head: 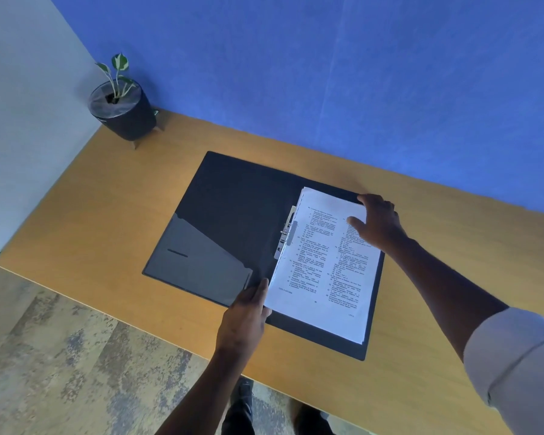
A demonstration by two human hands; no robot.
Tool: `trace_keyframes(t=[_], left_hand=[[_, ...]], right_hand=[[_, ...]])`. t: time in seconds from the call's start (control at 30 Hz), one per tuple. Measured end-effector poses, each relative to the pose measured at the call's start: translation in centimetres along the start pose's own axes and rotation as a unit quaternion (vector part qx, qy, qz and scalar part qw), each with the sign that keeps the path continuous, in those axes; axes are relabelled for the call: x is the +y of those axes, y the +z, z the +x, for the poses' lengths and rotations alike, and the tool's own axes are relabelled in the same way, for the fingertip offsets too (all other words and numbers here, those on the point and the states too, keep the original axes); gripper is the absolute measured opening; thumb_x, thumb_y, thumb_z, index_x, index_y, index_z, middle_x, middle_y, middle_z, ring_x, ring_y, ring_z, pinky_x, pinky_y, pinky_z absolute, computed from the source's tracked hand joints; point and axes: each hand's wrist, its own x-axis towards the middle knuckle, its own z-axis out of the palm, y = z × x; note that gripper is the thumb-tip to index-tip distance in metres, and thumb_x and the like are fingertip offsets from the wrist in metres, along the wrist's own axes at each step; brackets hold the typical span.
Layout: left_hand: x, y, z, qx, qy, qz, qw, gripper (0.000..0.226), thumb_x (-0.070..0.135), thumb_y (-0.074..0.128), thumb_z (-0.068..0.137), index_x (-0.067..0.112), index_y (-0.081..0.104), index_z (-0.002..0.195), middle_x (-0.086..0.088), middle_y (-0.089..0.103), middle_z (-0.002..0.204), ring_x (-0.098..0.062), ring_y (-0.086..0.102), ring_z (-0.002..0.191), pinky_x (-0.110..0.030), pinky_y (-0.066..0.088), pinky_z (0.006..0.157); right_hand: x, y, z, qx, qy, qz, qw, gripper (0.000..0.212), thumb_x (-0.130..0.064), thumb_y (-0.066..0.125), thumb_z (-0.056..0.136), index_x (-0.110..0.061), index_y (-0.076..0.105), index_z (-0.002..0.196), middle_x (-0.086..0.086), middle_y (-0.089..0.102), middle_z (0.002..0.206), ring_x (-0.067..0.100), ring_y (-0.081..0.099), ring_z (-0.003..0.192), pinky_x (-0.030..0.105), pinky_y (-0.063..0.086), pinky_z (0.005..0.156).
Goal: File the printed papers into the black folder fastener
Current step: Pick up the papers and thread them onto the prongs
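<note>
A black folder lies open on the wooden desk. A stack of printed papers rests on its right half, with the metal fastener showing along the stack's left edge. My left hand touches the stack's lower left corner with straight fingers. My right hand lies on the stack's upper right corner, fingers spread over the paper.
A potted plant in a dark pot stands at the desk's far left corner. A blue wall runs along the back of the desk. The desk's near edge runs diagonally, with patterned floor below it.
</note>
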Motion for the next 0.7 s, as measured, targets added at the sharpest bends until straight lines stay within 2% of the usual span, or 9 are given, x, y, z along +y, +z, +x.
trace_keyframes(t=[0.13, 0.23, 0.37, 0.5, 0.7], left_hand=[[0.0, 0.0, 0.2, -0.001, 0.005, -0.001, 1.0, 0.068, 0.028, 0.076, 0.086, 0.017, 0.045, 0.146, -0.001, 0.068, 0.127, -0.016, 0.068, 0.108, -0.03, 0.057, 0.09], [-0.2, 0.0, 0.2, -0.001, 0.016, 0.003, 1.0, 0.069, 0.028, 0.075, 0.087, 0.017, 0.043, 0.147, 0.0, 0.066, 0.13, -0.016, 0.068, 0.11, -0.03, 0.057, 0.091], [-0.2, 0.0, 0.1, -0.003, 0.015, 0.005, 1.0, 0.068, 0.028, 0.075, 0.087, 0.015, 0.045, 0.147, -0.003, 0.067, 0.129, -0.018, 0.068, 0.109, -0.031, 0.056, 0.091], [-0.2, -0.1, 0.3, -0.008, 0.021, 0.006, 1.0, 0.07, 0.029, 0.073, 0.089, 0.016, 0.041, 0.149, -0.002, 0.064, 0.134, -0.017, 0.066, 0.114, -0.031, 0.055, 0.094], [-0.3, -0.2, 0.4, -0.004, 0.039, 0.001, 0.999, 0.069, 0.025, 0.079, 0.084, 0.012, 0.048, 0.144, -0.005, 0.067, 0.129, -0.021, 0.068, 0.109, -0.032, 0.058, 0.088]], right_hand=[[-1.2, 2.7, -3.4, 0.038, -0.044, 0.007, 0.998, 0.064, -0.031, 0.066, 0.094, -0.006, 0.042, 0.148, 0.015, 0.044, 0.154, 0.033, 0.038, 0.143, 0.05, 0.035, 0.116], [-2.1, 4.9, -5.6, 0.069, -0.055, -0.005, 0.996, 0.066, -0.031, 0.066, 0.094, -0.006, 0.04, 0.15, 0.016, 0.039, 0.158, 0.033, 0.035, 0.147, 0.048, 0.03, 0.119], [-3.6, 7.7, -7.5, 0.075, -0.03, -0.005, 0.997, 0.076, -0.044, 0.055, 0.098, -0.008, 0.024, 0.157, 0.012, 0.018, 0.167, 0.031, 0.014, 0.155, 0.048, 0.016, 0.125], [-4.7, 9.9, -8.0, 0.08, -0.007, -0.005, 0.997, 0.084, -0.058, 0.041, 0.098, -0.012, 0.008, 0.16, 0.007, 0.002, 0.17, 0.026, -0.001, 0.156, 0.04, -0.002, 0.124], [-4.5, 11.6, -8.3, 0.087, -0.003, -0.055, 0.995, 0.086, -0.066, 0.025, 0.099, -0.011, -0.001, 0.161, 0.008, -0.005, 0.17, 0.026, -0.008, 0.156, 0.043, 0.0, 0.127]])
